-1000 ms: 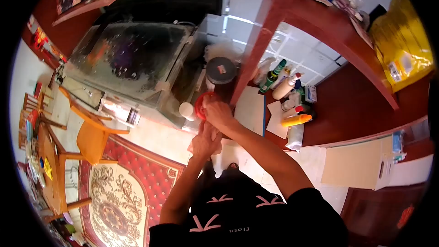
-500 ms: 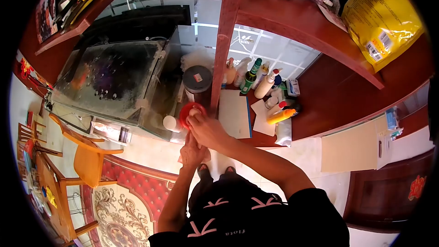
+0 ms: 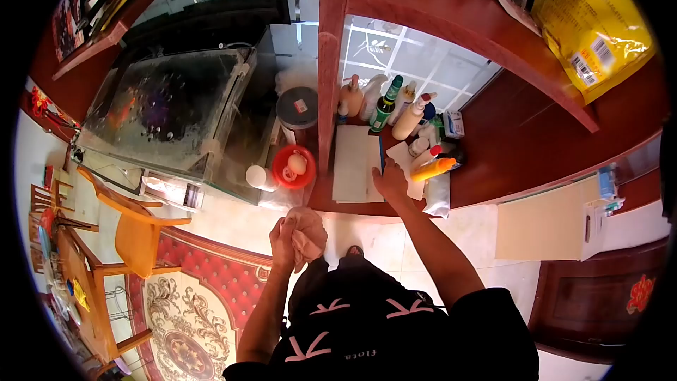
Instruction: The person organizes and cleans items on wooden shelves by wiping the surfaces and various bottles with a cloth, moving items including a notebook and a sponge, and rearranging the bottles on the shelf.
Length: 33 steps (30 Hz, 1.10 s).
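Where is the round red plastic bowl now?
In the head view, the bowl sits left of centre, between the white round container and red-brown wooden post.

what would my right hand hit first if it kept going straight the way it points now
Probably the blue-edged side of the white pad, right by the fingertips of your right hand. If the hand is above it, the green bottle looks first; height is unclear.
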Available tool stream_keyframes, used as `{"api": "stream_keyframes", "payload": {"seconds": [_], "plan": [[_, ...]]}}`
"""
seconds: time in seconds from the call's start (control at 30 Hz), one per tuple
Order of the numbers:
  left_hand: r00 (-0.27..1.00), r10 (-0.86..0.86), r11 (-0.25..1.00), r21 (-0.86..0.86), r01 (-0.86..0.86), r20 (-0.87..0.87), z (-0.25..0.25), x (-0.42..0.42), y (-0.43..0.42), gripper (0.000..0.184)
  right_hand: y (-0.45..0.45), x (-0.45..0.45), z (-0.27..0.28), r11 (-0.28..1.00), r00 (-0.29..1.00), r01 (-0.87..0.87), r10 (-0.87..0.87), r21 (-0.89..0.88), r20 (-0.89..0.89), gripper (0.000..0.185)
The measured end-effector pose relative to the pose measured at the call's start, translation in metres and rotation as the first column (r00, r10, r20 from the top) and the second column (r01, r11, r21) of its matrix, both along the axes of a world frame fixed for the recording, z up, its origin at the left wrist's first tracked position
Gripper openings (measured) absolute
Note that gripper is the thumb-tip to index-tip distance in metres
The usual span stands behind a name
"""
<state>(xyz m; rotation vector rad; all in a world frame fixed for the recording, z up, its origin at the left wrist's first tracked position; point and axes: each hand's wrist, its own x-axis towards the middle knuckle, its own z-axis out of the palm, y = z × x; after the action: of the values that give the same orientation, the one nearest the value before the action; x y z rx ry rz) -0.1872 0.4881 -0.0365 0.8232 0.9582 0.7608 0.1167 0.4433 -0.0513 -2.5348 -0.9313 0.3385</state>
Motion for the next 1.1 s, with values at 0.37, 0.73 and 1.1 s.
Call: {"api": "stream_keyframes", "payload": {"seconds": [0.37,0.73,1.1], "plan": [[0.995,-0.029,0.999,-0.032,0.026,-0.097,-0.004,0.003,-0.018,0.03,0.044,0.005,-0.061,0.999,0.843,0.011,0.01,0.037,-0.537,0.073],[0.973,-0.03,0.792,0.588,0.164,-0.231,0.059,0.042,-0.035,0.045,-0.027,-0.06,0.057,0.866,0.543,0.15,0.331,0.477,-0.772,0.065],[0.984,0.119,0.992,-0.055,-0.113,0.129,0.022,0.063,0.003,0.036,-0.084,-0.052,0.103,0.857,0.347,-0.058,0.498,0.512,-0.795,0.056]]}}
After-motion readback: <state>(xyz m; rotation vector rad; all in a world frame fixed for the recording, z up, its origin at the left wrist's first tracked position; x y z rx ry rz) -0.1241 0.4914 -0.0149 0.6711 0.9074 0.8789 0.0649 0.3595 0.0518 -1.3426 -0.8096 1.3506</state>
